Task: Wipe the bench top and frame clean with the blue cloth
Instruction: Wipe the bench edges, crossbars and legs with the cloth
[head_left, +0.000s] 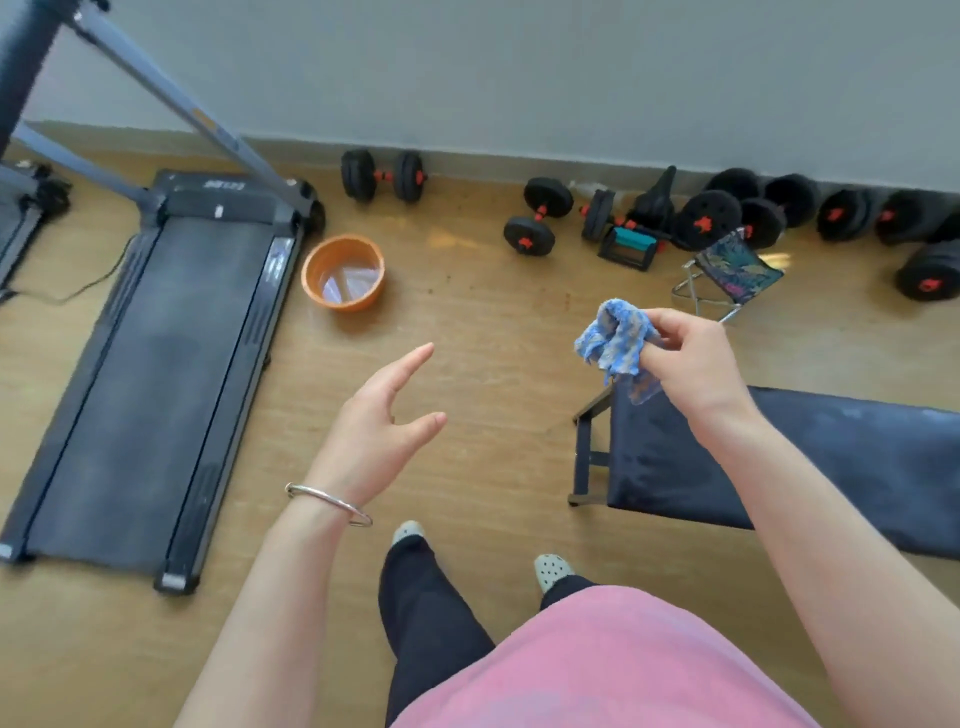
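The right hand, at about three o'clock in the view, pinches the bunched blue cloth between thumb and curled fingers and holds it in the air, just above the near end of the bench. The bench's dark padded top stretches away toward four o'clock, and its frame stands on the wooden floor at the end below the cloth. The left hand hovers near the centre, open and holding nothing, fingers loosely extended toward one o'clock, with a metal bangle on its wrist. An orange basin with clear liquid sits at ten o'clock beside a treadmill at nine. Dumbbells line the wall from twelve to two o'clock, with a small folding stool in front of them.
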